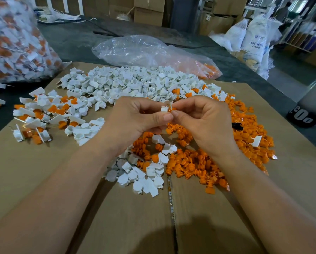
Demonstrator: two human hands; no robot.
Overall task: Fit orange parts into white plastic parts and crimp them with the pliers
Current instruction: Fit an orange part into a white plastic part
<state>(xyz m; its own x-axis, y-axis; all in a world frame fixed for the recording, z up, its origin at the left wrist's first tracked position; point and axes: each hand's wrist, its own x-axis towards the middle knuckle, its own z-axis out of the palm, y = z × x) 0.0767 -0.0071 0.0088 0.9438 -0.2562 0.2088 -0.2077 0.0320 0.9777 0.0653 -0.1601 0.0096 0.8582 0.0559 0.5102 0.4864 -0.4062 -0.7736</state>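
My left hand (135,118) pinches a small white plastic part (164,108) above the cardboard. My right hand (201,121) pinches an orange part (172,109) against that white part; most of the orange piece is hidden by my fingertips. A wide heap of loose white parts (127,83) lies behind my hands. Loose orange parts (245,131) spread to the right and under my hands. Assembled white-and-orange pieces (41,114) lie scattered at the left. No pliers are visible.
Everything lies on a flattened cardboard box (43,180) on a dark table. A clear bag of assembled pieces (12,41) stands far left. A near-empty clear bag (144,52) lies behind the white heap. White sacks (254,33) and cartons stand at the back right.
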